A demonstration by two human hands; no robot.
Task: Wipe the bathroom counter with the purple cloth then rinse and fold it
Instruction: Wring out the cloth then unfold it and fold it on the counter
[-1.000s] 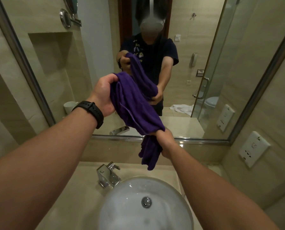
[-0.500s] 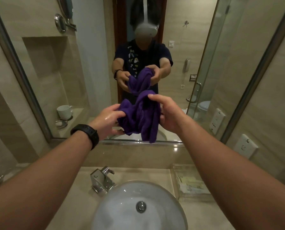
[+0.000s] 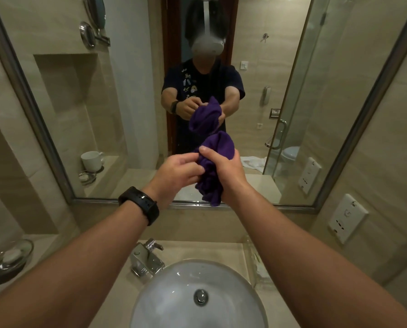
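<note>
Bunching tighter than half a second ago, the purple cloth (image 3: 218,147) is now sitting as a wad inside the right hand (image 3: 228,172), where earlier it was draping loosely between both palms. The right fingers are wrapping round its middle with the thumb lying across the front, and a short tail is hanging out below the fist. The left hand (image 3: 174,172), wearing a black watch (image 3: 139,205) at the wrist, is curling its fingertips against the cloth's left side and nipping at the folds there, though whether it is truly pinching a layer or only pressing is hard to tell. Both arms are reaching forward, keeping the cloth in the air before the mirror, above the back of the counter (image 3: 221,250) and beyond the faucet (image 3: 147,258) and basin (image 3: 171,290). That placement is probably letting any drips fall toward the basin, and the tight clasp is suggesting a squeeze after rinsing, with the left fingers likely hunting for an edge so that folding can begin
</note>
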